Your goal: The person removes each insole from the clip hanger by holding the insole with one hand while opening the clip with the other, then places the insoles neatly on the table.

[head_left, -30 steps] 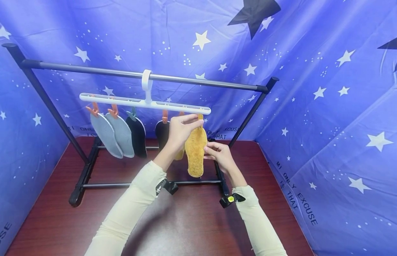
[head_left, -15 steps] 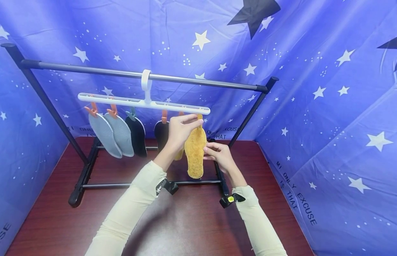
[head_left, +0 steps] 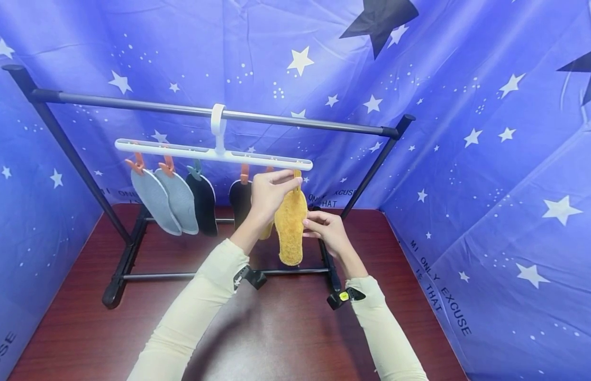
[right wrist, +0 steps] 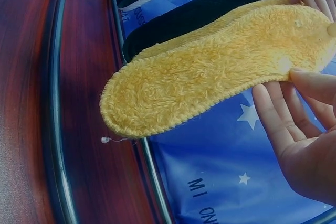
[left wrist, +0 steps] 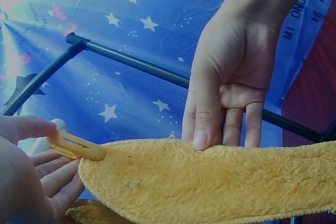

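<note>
A fuzzy yellow insole (head_left: pixel 291 233) hangs upright from the right end of the white hanger (head_left: pixel 257 158). At its top edge a yellow clip (left wrist: pixel 79 146) bites the fabric, and my left hand (head_left: pixel 271 193) pinches that clip between thumb and fingers. My right hand (head_left: pixel 329 231) pinches the insole's right edge, thumb on the fuzzy face and fingers behind, as the right wrist view shows. Behind it, a second yellow insole (head_left: pixel 266 232) is mostly hidden. A dark insole (head_left: pixel 239 198) hangs from an orange clip (head_left: pixel 245 173), partly covered by my left wrist.
The hanger hooks over the black rack's top bar (head_left: pixel 295 120). On its left side hang two grey insoles (head_left: pixel 154 201) from orange clips and a black insole (head_left: pixel 202 206) from a green clip. The rack stands on a reddish-brown table (head_left: pixel 295 328), with starry blue cloth (head_left: pixel 490 185) around it.
Both hands keep their holds on the clip and the insole. The hanger's left end and the insoles below it have swung very slightly left.
</note>
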A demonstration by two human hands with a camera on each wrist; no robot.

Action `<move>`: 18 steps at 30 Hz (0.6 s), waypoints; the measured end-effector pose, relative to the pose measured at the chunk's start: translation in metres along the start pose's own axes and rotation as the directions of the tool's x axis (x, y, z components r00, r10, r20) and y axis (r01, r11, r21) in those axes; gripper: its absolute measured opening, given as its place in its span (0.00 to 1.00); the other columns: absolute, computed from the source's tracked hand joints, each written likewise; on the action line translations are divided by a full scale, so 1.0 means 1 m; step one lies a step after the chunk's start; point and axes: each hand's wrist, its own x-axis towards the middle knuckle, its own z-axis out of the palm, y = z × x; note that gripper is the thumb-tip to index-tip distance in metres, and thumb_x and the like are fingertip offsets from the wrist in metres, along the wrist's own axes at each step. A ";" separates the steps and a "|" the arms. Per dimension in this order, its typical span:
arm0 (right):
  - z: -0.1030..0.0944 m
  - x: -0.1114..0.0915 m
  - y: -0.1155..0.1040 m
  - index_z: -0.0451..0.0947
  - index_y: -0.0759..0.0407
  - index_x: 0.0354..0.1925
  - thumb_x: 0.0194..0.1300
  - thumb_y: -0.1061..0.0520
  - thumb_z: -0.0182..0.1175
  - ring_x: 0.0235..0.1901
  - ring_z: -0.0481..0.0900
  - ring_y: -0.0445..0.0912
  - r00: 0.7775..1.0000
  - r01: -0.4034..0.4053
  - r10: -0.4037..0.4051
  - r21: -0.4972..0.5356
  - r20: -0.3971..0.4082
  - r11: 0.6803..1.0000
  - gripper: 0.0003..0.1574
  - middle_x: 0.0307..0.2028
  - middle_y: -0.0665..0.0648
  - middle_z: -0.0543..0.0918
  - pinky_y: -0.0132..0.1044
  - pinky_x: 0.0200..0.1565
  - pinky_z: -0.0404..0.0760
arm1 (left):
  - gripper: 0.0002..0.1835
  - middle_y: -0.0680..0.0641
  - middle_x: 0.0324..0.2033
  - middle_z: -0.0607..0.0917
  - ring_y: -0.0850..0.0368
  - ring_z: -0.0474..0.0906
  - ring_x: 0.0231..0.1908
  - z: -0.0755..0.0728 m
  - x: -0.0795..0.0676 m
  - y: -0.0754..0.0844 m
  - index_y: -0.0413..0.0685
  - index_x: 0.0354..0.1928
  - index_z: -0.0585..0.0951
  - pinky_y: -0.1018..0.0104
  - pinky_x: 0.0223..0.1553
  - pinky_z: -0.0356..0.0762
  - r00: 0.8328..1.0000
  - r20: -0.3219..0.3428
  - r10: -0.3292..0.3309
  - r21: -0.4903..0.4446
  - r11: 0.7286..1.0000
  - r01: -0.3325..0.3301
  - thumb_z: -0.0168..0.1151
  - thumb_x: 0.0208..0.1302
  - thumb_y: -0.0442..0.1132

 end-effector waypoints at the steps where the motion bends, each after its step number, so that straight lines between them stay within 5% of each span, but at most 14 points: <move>1: 0.000 0.000 0.000 0.86 0.51 0.40 0.67 0.73 0.60 0.36 0.88 0.40 1.000 -0.002 0.002 -0.001 -0.002 1.000 0.18 0.35 0.48 0.88 0.52 0.44 0.89 | 0.18 0.40 0.45 0.90 0.50 0.89 0.49 0.000 0.000 0.000 0.41 0.50 0.88 0.59 0.55 0.85 1.000 -0.002 -0.001 0.003 1.000 0.001 0.75 0.58 0.39; 6: 0.002 0.000 0.000 0.84 0.53 0.39 0.67 0.74 0.60 0.34 0.86 0.39 1.000 -0.008 0.008 0.002 -0.012 1.000 0.17 0.31 0.49 0.86 0.41 0.39 0.91 | 0.18 0.41 0.45 0.91 0.51 0.89 0.49 0.000 -0.002 0.000 0.42 0.50 0.89 0.59 0.54 0.85 1.000 -0.012 -0.007 0.015 1.000 0.007 0.76 0.58 0.39; 18: 0.002 0.013 -0.004 0.80 0.62 0.41 0.66 0.74 0.59 0.32 0.86 0.40 0.999 -0.033 0.034 -0.016 0.025 0.999 0.11 0.31 0.51 0.85 0.41 0.40 0.91 | 0.17 0.43 0.44 0.91 0.54 0.89 0.49 0.001 0.001 -0.001 0.45 0.49 0.89 0.61 0.53 0.85 0.999 -0.031 -0.009 0.044 0.999 0.010 0.76 0.58 0.42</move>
